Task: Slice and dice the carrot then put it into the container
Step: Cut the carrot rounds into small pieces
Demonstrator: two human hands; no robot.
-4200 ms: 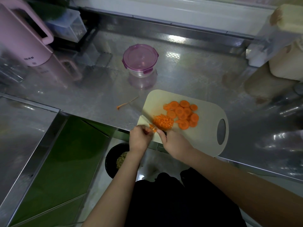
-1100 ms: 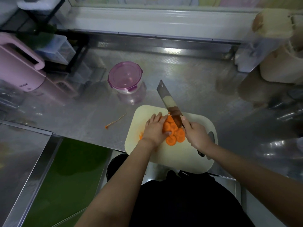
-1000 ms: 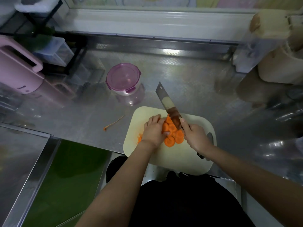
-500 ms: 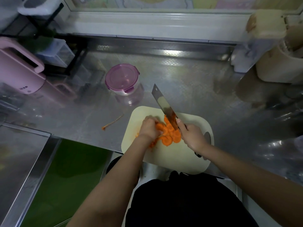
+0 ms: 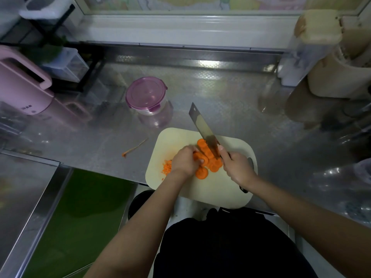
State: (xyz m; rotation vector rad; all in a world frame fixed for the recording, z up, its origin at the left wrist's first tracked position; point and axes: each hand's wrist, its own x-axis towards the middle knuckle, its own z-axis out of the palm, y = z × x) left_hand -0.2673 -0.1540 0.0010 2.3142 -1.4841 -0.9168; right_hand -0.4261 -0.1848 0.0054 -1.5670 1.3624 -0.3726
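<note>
The left hand (image 5: 185, 161) curls its fingers over the carrot slices (image 5: 209, 160) and holds a few together on the cream cutting board (image 5: 220, 194). A small heap of diced carrot (image 5: 166, 169) lies just left of that hand. The right hand (image 5: 237, 167) grips the handle of the knife (image 5: 202, 127), whose blade tilts up and away over the slices. The container (image 5: 146, 95) stands lidded in purple on the steel counter (image 5: 230, 101), beyond the board and apart from it. A carrot strip (image 5: 134, 147) lies to the board's left. The pink kettle (image 5: 22, 85) carries a small mark, too small to read.
</note>
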